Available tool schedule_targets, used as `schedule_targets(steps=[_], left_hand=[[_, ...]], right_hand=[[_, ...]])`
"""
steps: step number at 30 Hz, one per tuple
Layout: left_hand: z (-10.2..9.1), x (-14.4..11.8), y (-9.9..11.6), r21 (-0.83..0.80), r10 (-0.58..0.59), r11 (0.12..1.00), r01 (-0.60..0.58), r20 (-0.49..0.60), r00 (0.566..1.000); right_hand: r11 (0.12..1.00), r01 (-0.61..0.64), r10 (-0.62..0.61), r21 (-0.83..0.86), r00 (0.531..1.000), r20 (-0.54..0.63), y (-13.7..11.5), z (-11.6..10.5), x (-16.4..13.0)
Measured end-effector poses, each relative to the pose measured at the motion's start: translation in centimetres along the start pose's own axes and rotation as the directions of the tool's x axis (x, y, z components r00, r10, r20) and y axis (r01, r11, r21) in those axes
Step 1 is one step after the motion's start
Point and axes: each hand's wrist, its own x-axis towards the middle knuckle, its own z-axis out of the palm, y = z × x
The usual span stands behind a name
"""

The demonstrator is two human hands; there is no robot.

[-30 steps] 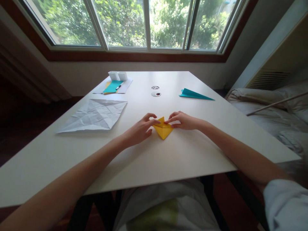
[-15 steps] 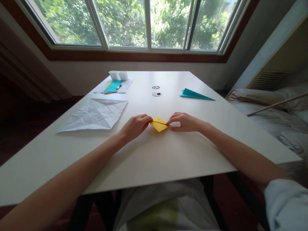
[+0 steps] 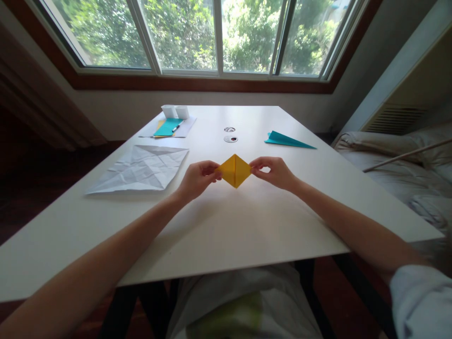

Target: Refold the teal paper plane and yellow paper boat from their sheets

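Observation:
A small diamond of folded yellow paper (image 3: 242, 171) is held up above the white table, with a crease running top to bottom through its middle. My left hand (image 3: 199, 178) pinches its left corner between thumb and fingers. On the opposite side, my right hand (image 3: 273, 172) grips the right corner with thumb and forefinger, leaving a round gap between them. The paper's rear side is hidden from me.
The white table (image 3: 226, 230) carries a creased white sheet (image 3: 141, 168) on the left and a teal paper plane (image 3: 287, 140) on the right. Farther back lie teal paper (image 3: 166, 127), a pen (image 3: 177, 126), two white cups (image 3: 175, 111) and two round inserts (image 3: 230, 139).
Both hands have lifted the yellow paper off the table and tilted it upright. Its crease ran sideways before and now runs vertically, so the piece has been turned.

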Motion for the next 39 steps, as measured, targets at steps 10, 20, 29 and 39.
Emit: schedule_targets(steps=[10, 20, 29, 39], left_hand=[[-0.1, 0.3, -1.2, 0.252, -0.038, 0.968, -0.012, 0.193, 0.981], [0.3, 0.4, -2.1, 0.499, 0.171, 0.817, -0.289, 0.269, 0.948], [0.3, 0.0, -2.0, 0.434, 0.259, 0.813, -0.388, 0.327, 0.909], [-0.2, 0.1, -2.0, 0.362, 0.289, 0.819, -0.444, 0.408, 0.866]], right_hand=[[0.961, -0.273, 0.262, 0.048, 0.952, 0.159, 1.7, 0.5, 0.1], [0.985, 0.069, -0.034, -0.156, 0.975, 0.219, 2.5, 1.2, -0.5], [0.964, 0.235, -0.176, -0.123, 0.914, 0.364, 1.9, 0.4, -0.6], [0.921, 0.331, -0.223, -0.207, 0.882, 0.416, 1.6, 0.4, -0.5]])
